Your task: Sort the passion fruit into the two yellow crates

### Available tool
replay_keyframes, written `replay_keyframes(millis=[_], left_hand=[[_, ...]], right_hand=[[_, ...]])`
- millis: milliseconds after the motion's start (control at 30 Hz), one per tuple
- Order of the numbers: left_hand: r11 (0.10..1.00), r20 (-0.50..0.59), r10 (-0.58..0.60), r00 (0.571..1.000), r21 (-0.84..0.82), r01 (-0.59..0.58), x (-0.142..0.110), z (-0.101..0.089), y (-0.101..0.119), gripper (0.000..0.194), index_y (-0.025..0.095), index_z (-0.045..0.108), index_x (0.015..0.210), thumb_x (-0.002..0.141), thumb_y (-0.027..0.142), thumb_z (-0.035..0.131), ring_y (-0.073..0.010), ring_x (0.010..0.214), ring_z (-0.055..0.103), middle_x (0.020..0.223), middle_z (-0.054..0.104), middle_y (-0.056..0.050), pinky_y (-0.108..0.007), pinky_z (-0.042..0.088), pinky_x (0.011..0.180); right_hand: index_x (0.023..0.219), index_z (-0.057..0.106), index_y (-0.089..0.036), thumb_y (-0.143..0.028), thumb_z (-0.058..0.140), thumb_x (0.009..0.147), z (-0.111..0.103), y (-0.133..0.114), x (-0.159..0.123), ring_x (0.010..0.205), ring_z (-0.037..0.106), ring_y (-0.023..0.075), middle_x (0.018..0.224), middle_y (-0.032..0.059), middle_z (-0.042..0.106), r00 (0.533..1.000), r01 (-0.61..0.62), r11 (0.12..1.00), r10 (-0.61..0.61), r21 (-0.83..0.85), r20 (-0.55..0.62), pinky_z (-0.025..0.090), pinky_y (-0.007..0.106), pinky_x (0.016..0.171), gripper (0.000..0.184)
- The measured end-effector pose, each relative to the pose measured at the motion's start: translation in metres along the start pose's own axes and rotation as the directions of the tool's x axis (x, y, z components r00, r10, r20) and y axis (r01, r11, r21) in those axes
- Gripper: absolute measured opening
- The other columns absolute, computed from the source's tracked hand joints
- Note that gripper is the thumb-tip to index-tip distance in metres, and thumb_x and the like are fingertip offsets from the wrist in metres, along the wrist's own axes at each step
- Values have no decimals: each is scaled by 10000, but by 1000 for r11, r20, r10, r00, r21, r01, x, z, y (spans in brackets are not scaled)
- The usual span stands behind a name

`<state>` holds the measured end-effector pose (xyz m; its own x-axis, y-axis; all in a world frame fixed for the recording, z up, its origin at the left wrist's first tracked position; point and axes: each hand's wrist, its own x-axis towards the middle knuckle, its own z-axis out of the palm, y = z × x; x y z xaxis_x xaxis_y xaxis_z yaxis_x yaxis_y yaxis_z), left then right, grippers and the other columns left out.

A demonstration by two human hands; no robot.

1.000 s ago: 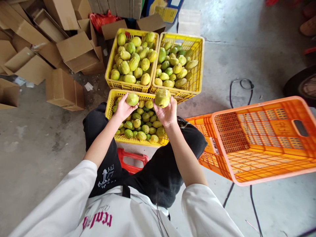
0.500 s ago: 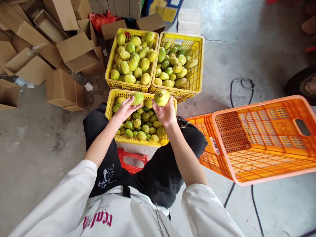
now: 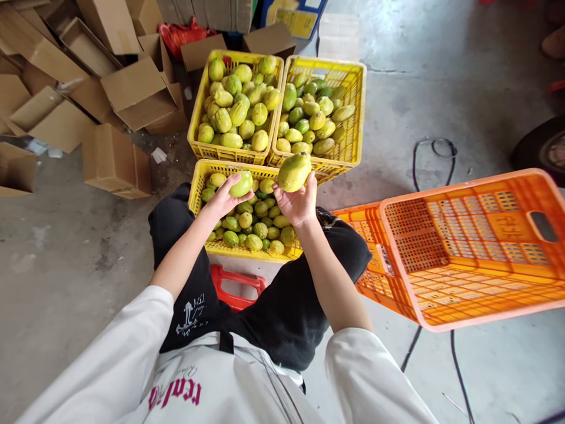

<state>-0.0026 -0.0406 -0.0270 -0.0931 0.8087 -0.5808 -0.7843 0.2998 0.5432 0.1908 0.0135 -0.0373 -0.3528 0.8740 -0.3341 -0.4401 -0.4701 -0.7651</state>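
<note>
Between the fingers and thumb of my left hand [image 3: 226, 197] is a green lemon [image 3: 242, 184]. My right hand [image 3: 299, 203] grips a bigger, yellower lemon [image 3: 295, 171], tilted with its long side showing. Both fruits are held side by side, apart from each other, above the near yellow crate [image 3: 247, 255]. Smaller green and yellow lemons [image 3: 253, 242] fill the bottom of that crate, which stands between my knees. My hands and forearms cover part of its contents.
Behind are a left yellow crate [image 3: 192, 126] heaped with yellow-green fruit and a right yellow crate [image 3: 361, 112] partly filled. Orange crates [image 3: 397, 282] lie at my right, near a black cable [image 3: 414, 168]. Cardboard boxes [image 3: 136, 94] pile up at the left. A red plastic handle [image 3: 238, 277] shows between my legs.
The right-hand lemon has turned from end-on to side-on and risen slightly. The left-hand lemon has shifted a little left and down and turned in the fingers.
</note>
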Motion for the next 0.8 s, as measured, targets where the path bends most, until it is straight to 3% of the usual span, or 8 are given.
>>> replay_keyframes(millis=[167, 367, 467, 633, 800], left_hand=[[1000, -25, -6, 1000, -12, 6, 0, 1, 4, 234, 194, 717, 1100, 933, 343, 650, -227, 996, 759, 940, 776, -68, -346, 623, 935], [999, 19, -19, 1000, -36, 20, 1, 1, 4, 232, 214, 696, 1148, 953, 335, 659, -257, 1198, 714, 1101, 787, -77, -413, 561, 1052], [1000, 3, -25, 1000, -11, 25, 4, -1, 0, 254, 198, 694, 1140, 924, 331, 708, -259, 1238, 693, 1147, 784, -98, -389, 547, 1063], [1000, -35, 19, 999, 4, -19, 8, -4, -1, 200, 169, 692, 1097, 918, 258, 697, -239, 1144, 736, 1066, 800, -103, -340, 583, 998], [1000, -28, -21, 999, -20, 21, 8, -5, -1, 272, 166, 677, 1163, 909, 260, 706, -217, 1002, 774, 981, 805, -75, -330, 615, 943]], right_hand=[[1009, 694, -347, -865, 567, 770, 3, -3, -1, 1328, 630, 307, 1193, 28, 762, 1000, 24, 999, -24, -45, -13, 603, 441, 1035, 585], [1050, 696, -333, -860, 559, 766, 3, -7, -2, 1311, 642, 310, 1174, 30, 767, 999, 47, 999, -47, -25, 4, 621, 449, 992, 614], [1041, 698, -328, -829, 603, 753, 3, -7, -2, 1276, 664, 304, 1103, 22, 778, 999, 30, 1000, -29, -7, 26, 637, 428, 956, 585], [999, 696, -311, -780, 654, 725, 3, -8, -3, 1266, 669, 296, 1051, 18, 782, 999, 1, 999, -3, 48, 41, 652, 410, 936, 545], [969, 700, -312, -720, 712, 711, 8, -7, -5, 1351, 613, 303, 1117, 12, 784, 994, 19, 997, -27, 75, 109, 629, 453, 1011, 482]])
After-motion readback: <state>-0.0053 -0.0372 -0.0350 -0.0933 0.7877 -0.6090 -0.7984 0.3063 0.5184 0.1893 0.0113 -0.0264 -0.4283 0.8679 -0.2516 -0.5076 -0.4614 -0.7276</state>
